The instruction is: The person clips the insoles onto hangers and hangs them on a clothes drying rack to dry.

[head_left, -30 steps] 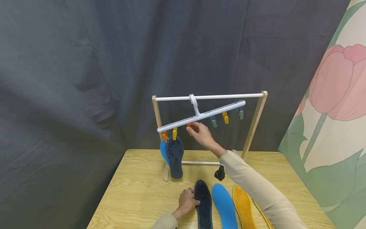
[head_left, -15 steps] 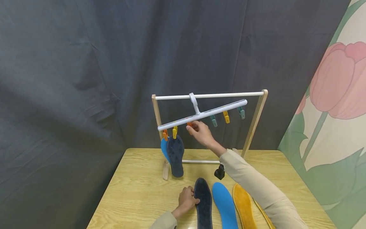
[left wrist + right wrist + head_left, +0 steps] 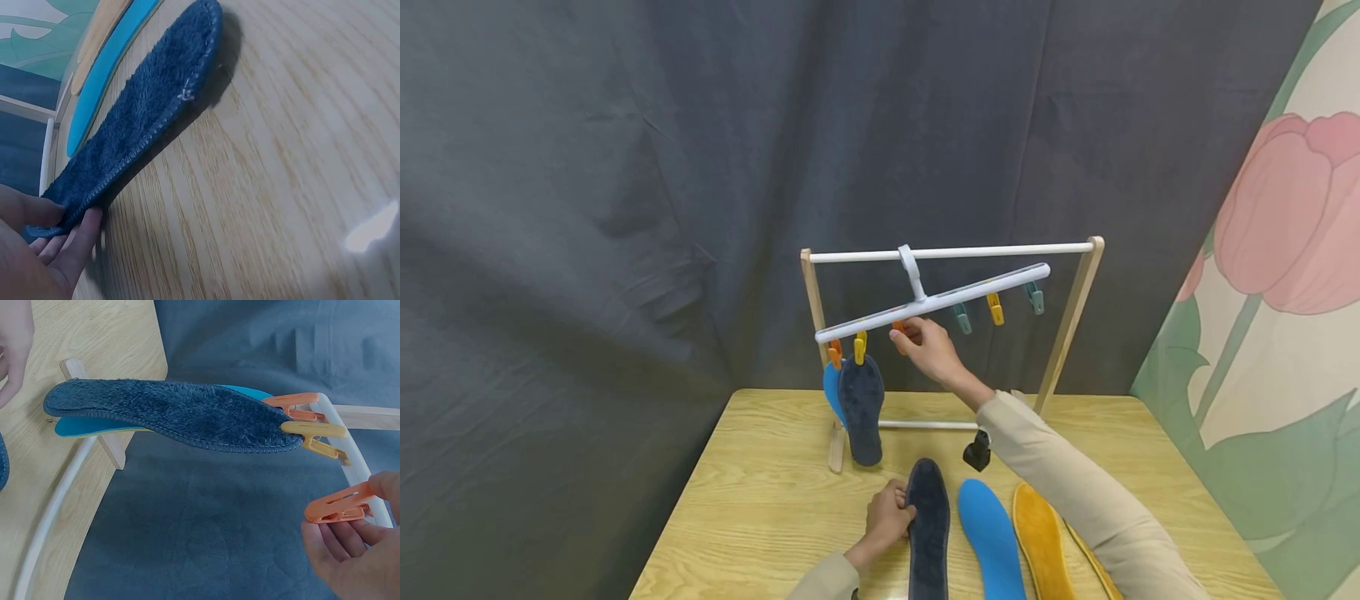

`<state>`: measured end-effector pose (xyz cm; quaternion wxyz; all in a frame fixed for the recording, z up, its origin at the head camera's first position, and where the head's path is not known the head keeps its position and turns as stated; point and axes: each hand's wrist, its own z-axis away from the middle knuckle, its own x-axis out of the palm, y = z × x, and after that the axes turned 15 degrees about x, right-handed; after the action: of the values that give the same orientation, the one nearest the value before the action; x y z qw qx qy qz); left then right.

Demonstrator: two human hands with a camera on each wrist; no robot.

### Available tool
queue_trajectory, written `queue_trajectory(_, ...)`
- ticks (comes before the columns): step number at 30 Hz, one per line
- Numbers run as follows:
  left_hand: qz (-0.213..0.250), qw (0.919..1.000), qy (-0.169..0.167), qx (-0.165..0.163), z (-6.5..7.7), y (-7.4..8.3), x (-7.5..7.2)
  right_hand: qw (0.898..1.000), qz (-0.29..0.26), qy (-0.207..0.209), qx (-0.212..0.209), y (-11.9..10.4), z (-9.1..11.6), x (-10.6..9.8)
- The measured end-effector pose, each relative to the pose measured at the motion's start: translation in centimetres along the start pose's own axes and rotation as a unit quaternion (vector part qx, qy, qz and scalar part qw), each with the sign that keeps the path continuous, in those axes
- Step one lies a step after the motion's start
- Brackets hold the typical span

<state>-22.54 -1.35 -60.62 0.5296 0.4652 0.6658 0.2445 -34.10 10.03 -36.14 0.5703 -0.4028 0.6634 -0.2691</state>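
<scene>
My left hand (image 3: 889, 512) pinches the edge of a dark blue fuzzy insole (image 3: 928, 525) near its front end. In the left wrist view that insole (image 3: 144, 100) is raised slightly, with its shadow on the table. Up at the white hanger (image 3: 932, 302), my right hand (image 3: 928, 346) pinches an orange clothespin (image 3: 337, 505). Left of it, a yellow clothespin (image 3: 860, 347) holds another dark blue insole (image 3: 861, 408). Behind that hangs a blue insole (image 3: 832, 387) from an orange clothespin (image 3: 834, 354). The hanger slopes down to the left.
A blue insole (image 3: 990, 537) and yellow insoles (image 3: 1042, 542) lie on the wooden table (image 3: 760, 500) at right. Green (image 3: 962, 317) and yellow (image 3: 995, 308) clothespins hang on the hanger's right half. The rack's top bar (image 3: 1000, 251) carries the hanger; a black object (image 3: 977, 452) is near its lower bar.
My left hand and the dark blue insole in it have moved slightly forward and left. The right hand stays at the orange clothespin.
</scene>
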Motion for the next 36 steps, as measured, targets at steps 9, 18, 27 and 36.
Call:
queue_trajectory(9,0.020,0.9997,0.006,0.008,-0.3,-0.4,-0.3,1.000,-0.007,-0.007,0.004,0.3,0.0,0.1)
queue_trajectory(18,0.013,0.9996,0.019,0.015,-0.9,-0.4,-0.8,1.000,-0.006,-0.011,0.008,0.2,0.0,0.2)
queue_trajectory(27,-0.019,0.9987,0.035,0.032,-1.1,0.0,-1.2,1.000,0.000,-0.014,0.011,0.0,0.0,0.2)
queue_trajectory(36,-0.011,0.9980,0.052,0.035,-1.2,0.1,-1.4,1.000,0.004,-0.010,0.014,0.0,0.1,0.2)
